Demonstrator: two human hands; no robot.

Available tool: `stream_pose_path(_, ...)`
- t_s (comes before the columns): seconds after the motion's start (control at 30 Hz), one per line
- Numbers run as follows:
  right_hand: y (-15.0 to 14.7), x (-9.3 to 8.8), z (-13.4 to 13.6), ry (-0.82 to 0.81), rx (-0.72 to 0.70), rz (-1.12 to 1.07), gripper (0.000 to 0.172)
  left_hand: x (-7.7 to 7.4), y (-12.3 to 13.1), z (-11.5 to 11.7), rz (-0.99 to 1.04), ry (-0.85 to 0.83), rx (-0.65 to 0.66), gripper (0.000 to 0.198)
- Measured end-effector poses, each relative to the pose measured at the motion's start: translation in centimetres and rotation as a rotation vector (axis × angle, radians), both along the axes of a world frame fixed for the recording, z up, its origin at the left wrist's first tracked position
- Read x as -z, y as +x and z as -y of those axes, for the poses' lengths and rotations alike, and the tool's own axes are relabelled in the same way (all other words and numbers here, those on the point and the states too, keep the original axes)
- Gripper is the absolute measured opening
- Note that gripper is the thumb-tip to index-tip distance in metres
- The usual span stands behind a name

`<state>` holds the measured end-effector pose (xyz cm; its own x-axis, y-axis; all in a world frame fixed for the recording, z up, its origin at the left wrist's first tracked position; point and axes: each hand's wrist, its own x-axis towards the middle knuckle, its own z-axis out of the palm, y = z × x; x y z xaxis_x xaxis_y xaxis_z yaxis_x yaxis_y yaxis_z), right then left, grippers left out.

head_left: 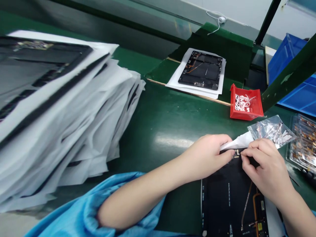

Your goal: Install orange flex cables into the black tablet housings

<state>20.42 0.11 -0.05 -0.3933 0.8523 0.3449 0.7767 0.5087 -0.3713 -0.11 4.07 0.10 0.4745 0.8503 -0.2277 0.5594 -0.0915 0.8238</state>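
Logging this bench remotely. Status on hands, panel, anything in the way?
Left hand gripping black panel at far edge. Right hand at same edge, hold uncertain. Clear plastic bag just beyond right hand.

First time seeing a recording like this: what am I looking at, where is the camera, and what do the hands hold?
There is no machine here, just a person's two bare hands. The single picture comes from a head-worn camera looking forward and down. The left hand holds the far edge of a dark panel, thumb on top; the right hand has its fingertips at that same edge, but whether they pinch anything is unclear. Around them on the green table are a stack of panels and white sheets to the left, another panel farther back, a red bin of small white pieces and a clear bag.
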Motion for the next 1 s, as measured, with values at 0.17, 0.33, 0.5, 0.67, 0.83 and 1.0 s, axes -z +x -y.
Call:
stream_pose_path(0.17,-0.04,-0.11,0.02,-0.008,0.004,0.001,0.015,0.12,-0.09,0.11,0.031,0.002,-0.011,0.014)
stream_pose_path(0.33,-0.06,-0.07,0.08,-0.035,0.019,-0.002,0.015,0.13,-0.1,0.1,0.022,0.011,0.001,0.015)
stream_pose_path(0.5,-0.09,-0.12,0.13,-0.046,0.014,-0.007,0.015,0.01,-0.05,0.08,0.015,0.01,0.005,0.014)
stream_pose_path(0.67,-0.09,-0.14,0.14,-0.073,0.013,0.0,0.015,-0.29,0.01,0.15,-0.003,0.03,-0.011,0.015)
stream_pose_path(0.83,-0.11,-0.04,0.27,-0.082,0.05,-0.003,0.015,-0.37,-0.02,0.22,0.005,0.017,-0.006,0.015)
stream_pose_path(1.0,0.09,0.08,0.3,-0.087,0.027,0.008,0.013,-0.46,-0.02,0.2,0.009,0.009,0.009,0.014)
